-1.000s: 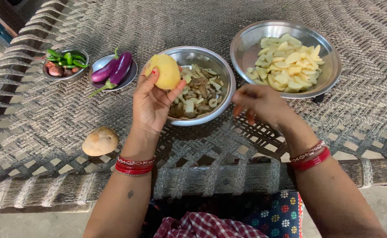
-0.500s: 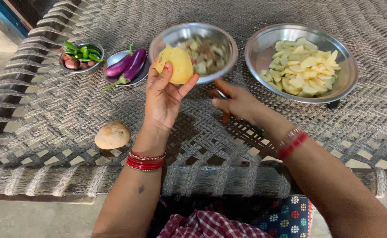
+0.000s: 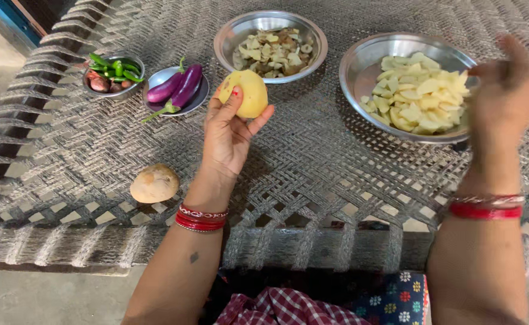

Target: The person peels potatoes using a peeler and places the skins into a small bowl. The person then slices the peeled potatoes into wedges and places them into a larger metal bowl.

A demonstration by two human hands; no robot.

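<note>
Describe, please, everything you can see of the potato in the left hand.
The potato is peeled, pale yellow and smooth, roughly oval. The left hand holds it up by the fingertips, thumb on its right side, above the woven cot and just in front of the peel bowl. Nothing else touches it.

The right hand (image 3: pixel 505 90) has changed position. One second ago it was low over the woven cot (image 3: pixel 312 174), just in front of the bowl of peelings (image 3: pixel 270 37). Half a second ago it lay beside that bowl with a thin, dark-handled object under the fingers. It is now raised at the near right edge of the bowl of potato slices (image 3: pixel 407 84), blurred, and whether it holds anything cannot be determined.

The left hand (image 3: pixel 231 129) has drawn back from the bowl of peelings. The peeled potato (image 3: pixel 246 93) it holds previously overlapped that bowl's rim; it now sits apart from it.
</note>
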